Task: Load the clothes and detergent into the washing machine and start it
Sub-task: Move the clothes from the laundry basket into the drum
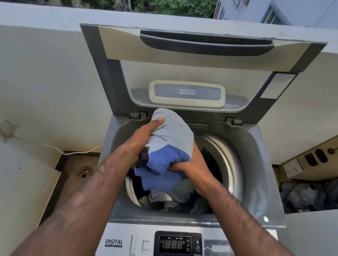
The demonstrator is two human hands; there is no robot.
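Observation:
A top-loading grey washing machine [261, 174] stands before me with its lid [189, 55] raised upright. Both hands hold a bundle of clothes [171, 146], light grey on top and blue below, over the drum opening. My left hand [141, 140] grips the bundle's left side, thumb on the grey fabric. My right hand [193, 165] clasps the blue fabric from the right and below. More clothes [169, 199] lie inside the steel drum [227, 162]. The control panel [177, 248] at the front edge shows a lit display. No detergent is visible.
A low white balcony wall [38, 68] runs behind and left of the machine. A white cable [62, 150] trails along the floor at left, near a floor drain [84, 175]. At right lie a cardboard box [318, 156] and a dark heap of cloth [315, 196].

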